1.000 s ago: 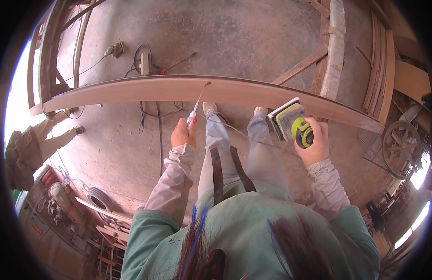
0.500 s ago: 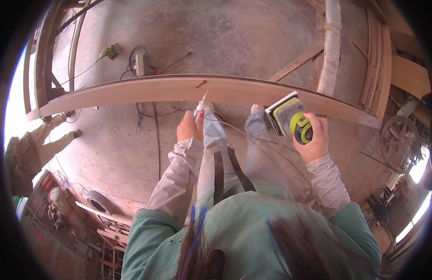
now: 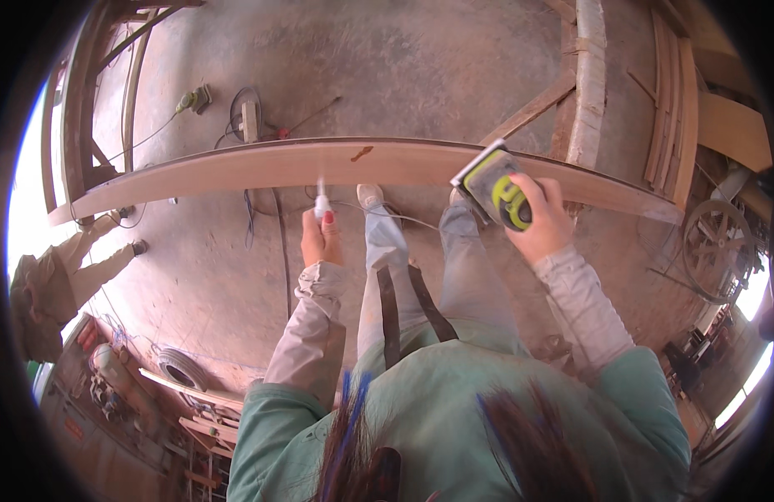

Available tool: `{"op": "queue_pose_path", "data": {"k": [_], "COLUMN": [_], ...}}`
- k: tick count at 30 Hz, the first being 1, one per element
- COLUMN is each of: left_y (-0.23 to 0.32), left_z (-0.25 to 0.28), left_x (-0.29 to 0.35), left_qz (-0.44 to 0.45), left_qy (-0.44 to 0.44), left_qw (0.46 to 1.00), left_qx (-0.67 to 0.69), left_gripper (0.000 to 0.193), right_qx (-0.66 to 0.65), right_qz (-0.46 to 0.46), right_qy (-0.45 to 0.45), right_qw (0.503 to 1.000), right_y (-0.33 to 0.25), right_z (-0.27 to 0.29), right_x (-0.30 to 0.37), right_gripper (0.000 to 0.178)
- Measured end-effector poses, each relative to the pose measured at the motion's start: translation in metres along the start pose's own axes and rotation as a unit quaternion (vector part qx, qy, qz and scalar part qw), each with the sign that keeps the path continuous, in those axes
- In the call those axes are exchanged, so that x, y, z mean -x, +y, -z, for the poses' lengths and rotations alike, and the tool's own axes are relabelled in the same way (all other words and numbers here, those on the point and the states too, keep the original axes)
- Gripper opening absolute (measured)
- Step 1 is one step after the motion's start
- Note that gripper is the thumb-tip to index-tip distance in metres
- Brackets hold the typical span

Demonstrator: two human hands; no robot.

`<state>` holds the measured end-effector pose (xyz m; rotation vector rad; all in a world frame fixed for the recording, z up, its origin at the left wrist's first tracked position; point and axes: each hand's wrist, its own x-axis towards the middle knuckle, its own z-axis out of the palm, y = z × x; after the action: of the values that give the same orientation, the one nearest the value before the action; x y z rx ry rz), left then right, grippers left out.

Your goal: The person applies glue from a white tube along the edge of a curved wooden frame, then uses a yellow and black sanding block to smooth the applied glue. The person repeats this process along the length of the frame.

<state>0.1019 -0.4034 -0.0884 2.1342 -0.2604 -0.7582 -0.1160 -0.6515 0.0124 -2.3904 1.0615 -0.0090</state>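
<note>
A long wooden board [image 3: 261, 170] spans the view in front of me, with a dark brown spot [image 3: 362, 153] near its middle. Pinched in my left hand [image 3: 321, 241] is a small white bottle with a thin nozzle [image 3: 321, 203]; its tip, smeared by motion, lies over the board's near edge. My right hand [image 3: 544, 219] is wrapped round a green and grey electric sander [image 3: 497, 186]. The sander is tilted up, its flat pad facing away to the left, above the board's right half. Whether it touches the board I cannot tell.
Wooden trestles stand under the board's left [image 3: 81, 109] and right [image 3: 589, 92] ends. Another green sander [image 3: 194, 99] and a power strip [image 3: 250, 121] lie on the floor beyond, with cables about. A person [image 3: 48, 280] stands at the left; a spoked wheel [image 3: 711, 251] is at the right.
My left hand has moved left along the board with the bottle, away from the dark spot. My right hand has brought the sander to the left and slightly up.
</note>
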Motion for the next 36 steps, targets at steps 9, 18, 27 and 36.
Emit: {"op": "queue_pose_path", "data": {"k": [9, 18, 27, 36], "left_y": [0.053, 0.092, 0.134, 0.148], "left_z": [0.026, 0.026, -0.060, -0.127], "left_x": [-0.025, -0.081, -0.058, -0.010], "left_qz": [-0.134, -0.143, -0.118, -0.153], "left_qy": [0.076, 0.087, 0.153, -0.005], "left_qw": [0.969, 0.958, 0.979, 0.983], "left_qx": [0.193, 0.234, 0.062, 0.105], "left_gripper": [0.040, 0.050, 0.027, 0.034], "right_qx": [0.041, -0.068, -0.117, 0.008], "right_qz": [0.144, 0.234, 0.123, 0.029], "right_qy": [-0.207, -0.229, -0.220, -0.202], "right_qw": [0.967, 0.942, 0.961, 0.979], "right_y": [-0.074, -0.193, -0.114, -0.050], "right_z": [-0.057, -0.116, -0.072, -0.031], "right_x": [-0.051, -0.109, -0.102, -0.061], "right_gripper": [0.059, 0.032, 0.031, 0.040]}}
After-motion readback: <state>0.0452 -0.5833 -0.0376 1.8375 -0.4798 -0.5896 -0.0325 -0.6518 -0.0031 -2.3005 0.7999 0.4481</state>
